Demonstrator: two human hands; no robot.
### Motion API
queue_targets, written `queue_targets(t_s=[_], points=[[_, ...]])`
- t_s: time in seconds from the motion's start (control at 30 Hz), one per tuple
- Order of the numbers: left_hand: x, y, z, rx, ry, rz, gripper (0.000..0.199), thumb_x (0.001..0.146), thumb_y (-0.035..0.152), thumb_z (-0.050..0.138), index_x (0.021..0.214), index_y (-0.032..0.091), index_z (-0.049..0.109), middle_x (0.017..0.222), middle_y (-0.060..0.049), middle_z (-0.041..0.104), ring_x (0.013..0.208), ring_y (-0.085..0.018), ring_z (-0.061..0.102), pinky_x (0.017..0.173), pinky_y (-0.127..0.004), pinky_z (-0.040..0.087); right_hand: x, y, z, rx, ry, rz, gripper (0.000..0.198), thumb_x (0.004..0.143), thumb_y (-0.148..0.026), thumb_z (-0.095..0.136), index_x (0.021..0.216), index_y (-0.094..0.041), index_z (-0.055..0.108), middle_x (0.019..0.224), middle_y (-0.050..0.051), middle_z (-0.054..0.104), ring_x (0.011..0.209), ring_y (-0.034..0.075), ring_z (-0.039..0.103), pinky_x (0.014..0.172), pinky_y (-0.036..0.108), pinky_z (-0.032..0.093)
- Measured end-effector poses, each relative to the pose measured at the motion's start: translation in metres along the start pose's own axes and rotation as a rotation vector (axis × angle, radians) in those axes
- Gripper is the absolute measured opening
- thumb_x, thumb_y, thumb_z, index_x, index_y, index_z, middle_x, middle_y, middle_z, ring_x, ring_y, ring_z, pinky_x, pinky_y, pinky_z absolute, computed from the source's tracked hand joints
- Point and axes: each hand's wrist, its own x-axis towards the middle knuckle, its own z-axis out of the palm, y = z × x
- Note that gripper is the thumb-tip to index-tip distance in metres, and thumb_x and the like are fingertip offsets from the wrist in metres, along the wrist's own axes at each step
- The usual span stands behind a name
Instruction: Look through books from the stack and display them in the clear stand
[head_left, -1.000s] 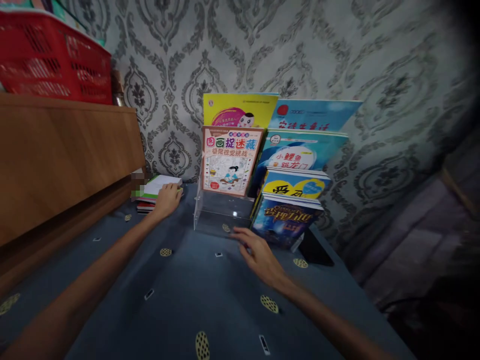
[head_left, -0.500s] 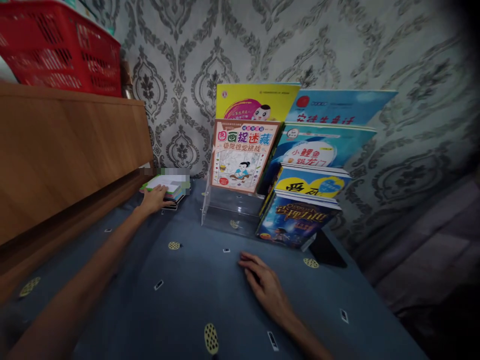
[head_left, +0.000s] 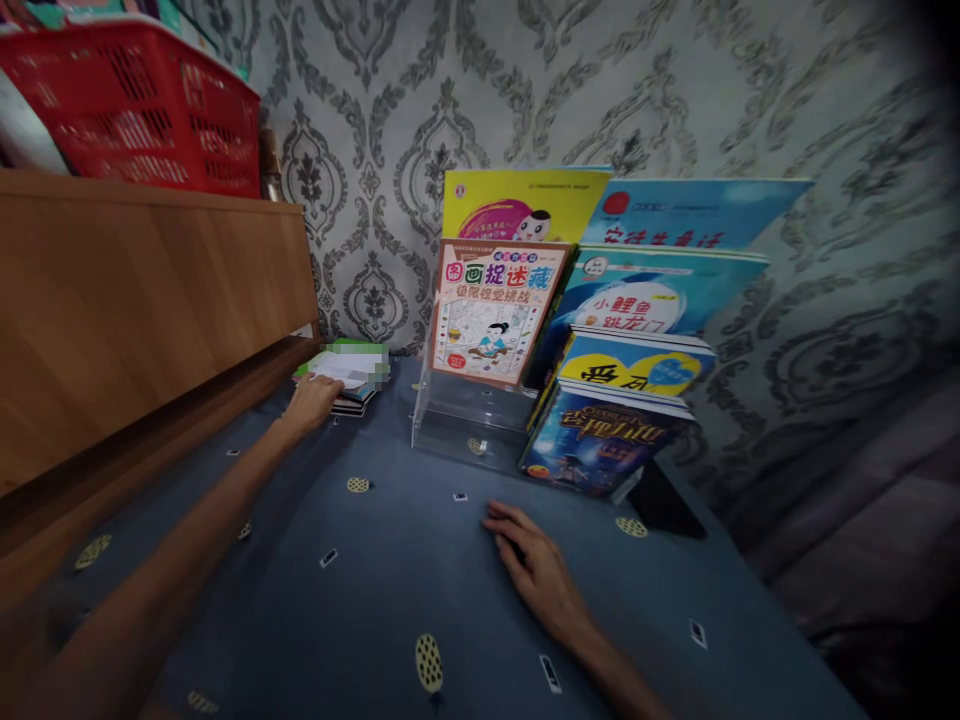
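My left hand (head_left: 313,402) is at the front edge of a small stack of books (head_left: 352,400) by the wall. Its fingers close over the edge of the top book (head_left: 364,347), which has a green and white cover partly blurred out. My thumb is hard to make out. On the tablecloth, in front of a clear acrylic book rack (head_left: 450,435), lies my right hand (head_left: 541,578), fingers loosely bent and slightly apart with nothing in them. The rack's left side holds a brown-bordered picture book (head_left: 491,320) and a yellow book (head_left: 517,200) behind it.
On the rack's right side stand a dark blue book (head_left: 600,440), a blue-and-yellow book (head_left: 637,365), and teal and blue books (head_left: 675,285). A black flat object (head_left: 667,503) lies beside it. A wooden cabinet (head_left: 150,310) with a red basket (head_left: 165,110) borders the left.
The view has shifted slightly, moving the scene rightward. My left-hand fingers have drawn in toward the front edge of the stack, exposing more of the top book. My right hand stays in place.
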Motion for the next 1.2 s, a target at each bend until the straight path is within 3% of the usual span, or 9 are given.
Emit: queue_targets(t_s=[0.2,0.43,0.6,0.73,0.87,1.0,1.2], points=[[-0.026,0.026,-0.019,0.097,-0.068,0.032,0.030,0.089,0.007,0.043,0.105,0.017,0.066,0.104,-0.015,0.070,0.103,-0.028,0.064,0.098,-0.044,0.042,0.000,-0.003,-0.002,-0.008,-0.012,-0.004,0.032,0.095,-0.027,0.045,0.108,-0.021,0.074,0.131,0.014,0.066,0.120,0.027,0.064,0.104,0.050,0.051],[-0.090,0.076,-0.022,0.109,-0.145,0.119,0.034,0.087,0.002,0.042,0.107,0.015,0.066,0.113,-0.018,0.067,0.118,-0.032,0.058,0.104,-0.049,0.039,0.001,-0.006,-0.002,-0.001,0.001,-0.009,0.032,0.095,-0.027,0.046,0.107,-0.022,0.075,0.129,0.014,0.067,0.117,0.029,0.065,0.101,0.051,0.053],[-0.130,0.132,-0.038,0.043,-0.374,0.170,0.031,0.085,0.002,0.044,0.108,0.014,0.063,0.103,-0.016,0.068,0.098,-0.030,0.065,0.085,-0.043,0.051,0.001,-0.005,0.000,0.006,-0.005,-0.011,0.032,0.095,-0.026,0.046,0.107,-0.022,0.075,0.128,0.013,0.067,0.117,0.028,0.065,0.102,0.051,0.052],[-0.145,0.187,-0.062,-0.107,-0.491,0.208,0.027,0.091,0.008,0.042,0.112,0.016,0.058,0.104,-0.015,0.067,0.095,-0.030,0.066,0.071,-0.040,0.054,0.002,-0.005,-0.001,0.001,-0.010,-0.005,0.032,0.094,-0.026,0.047,0.106,-0.021,0.076,0.128,0.014,0.067,0.117,0.028,0.065,0.102,0.050,0.052],[-0.151,0.228,-0.070,-0.317,-0.424,0.400,0.018,0.091,0.013,0.051,0.107,0.017,0.057,0.104,-0.013,0.068,0.100,-0.029,0.065,0.079,-0.040,0.056,0.003,-0.011,-0.004,0.020,0.002,0.016,0.032,0.096,-0.029,0.047,0.110,-0.021,0.075,0.125,0.013,0.069,0.115,0.028,0.066,0.100,0.048,0.053],[-0.145,0.226,-0.056,-0.426,-0.343,0.453,0.024,0.091,0.007,0.047,0.109,0.018,0.058,0.112,-0.011,0.069,0.106,-0.024,0.066,0.091,-0.038,0.055,-0.006,-0.025,-0.002,0.001,-0.021,-0.026,0.032,0.098,-0.034,0.048,0.114,-0.022,0.073,0.126,0.013,0.069,0.117,0.028,0.065,0.101,0.049,0.052],[-0.114,0.169,-0.013,-0.325,-0.216,0.272,0.040,0.096,0.009,0.037,0.130,0.015,0.057,0.138,-0.015,0.061,0.129,-0.024,0.057,0.108,-0.045,0.045,-0.017,-0.044,0.005,-0.171,-0.170,-0.246,0.033,0.097,-0.032,0.055,0.126,-0.024,0.067,0.130,0.012,0.068,0.123,0.029,0.061,0.107,0.056,0.044]])
